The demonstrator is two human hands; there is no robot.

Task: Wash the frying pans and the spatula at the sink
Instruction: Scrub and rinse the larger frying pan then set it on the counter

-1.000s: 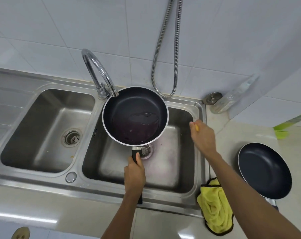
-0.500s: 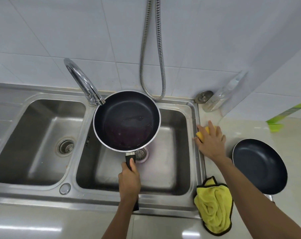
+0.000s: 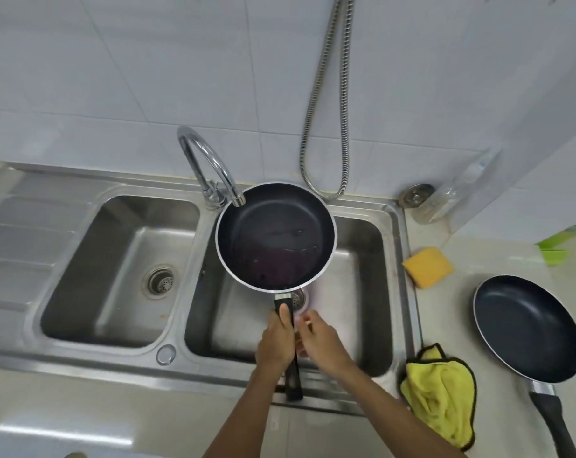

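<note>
A dark frying pan with a little water in it hangs level over the right sink basin, just under the tap spout. My left hand grips its black handle. My right hand is beside the left one, fingers apart, touching or nearly touching the handle. A second dark frying pan lies on the counter at the right. A yellow sponge rests on the counter by the sink's right rim. No spatula is in view.
The left basin with its drain sits beside a ribbed draining board at far left. A yellow cloth lies on the counter at the sink's front right corner. A metal shower hose hangs on the tiled wall. A clear bottle stands at the back right.
My right hand put the yellow sponge down on the counter, let go, and moved left to the pan handle beside my left hand. The pan has stayed under the tap.
</note>
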